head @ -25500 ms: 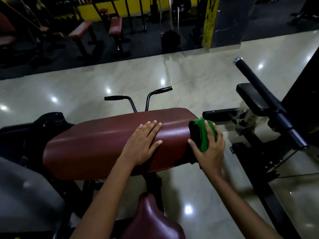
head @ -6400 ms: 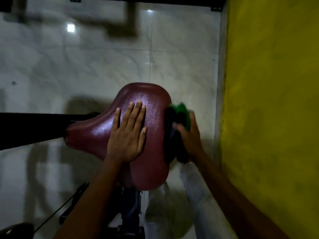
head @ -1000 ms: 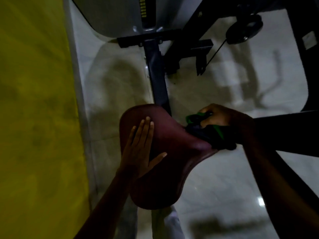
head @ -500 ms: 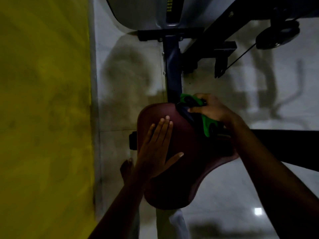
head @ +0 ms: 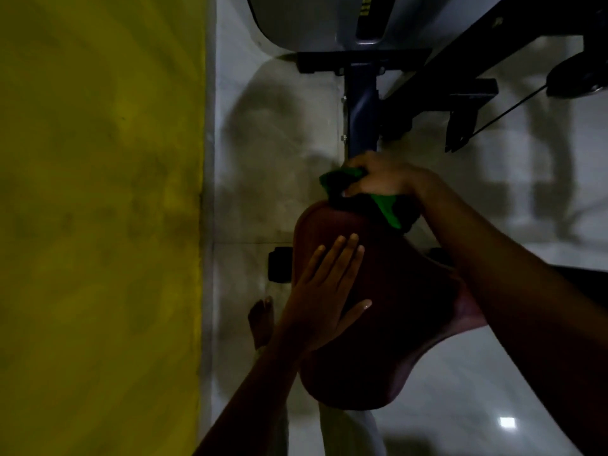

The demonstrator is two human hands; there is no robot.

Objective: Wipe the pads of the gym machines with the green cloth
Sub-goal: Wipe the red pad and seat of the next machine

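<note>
A dark red seat pad (head: 398, 311) of a gym machine fills the middle of the dim head view. My left hand (head: 324, 297) lies flat on its left side with straight fingers. At the pad's far end my right hand (head: 383, 177) grips the bunched green cloth (head: 383, 205), which hangs over the pad's upper right edge. Part of the cloth is hidden under my fingers.
A yellow wall (head: 98, 209) rises close on the left. The machine's dark frame post (head: 362, 110) and crossbars stand beyond the pad on a pale glossy floor (head: 477, 406). My bare foot (head: 261, 319) shows left of the pad. A black bar (head: 592, 271) runs off to the right.
My right hand has carried the green cloth from the pad's right edge round to its far end. My left hand stays pressed on the pad. The view has shifted.
</note>
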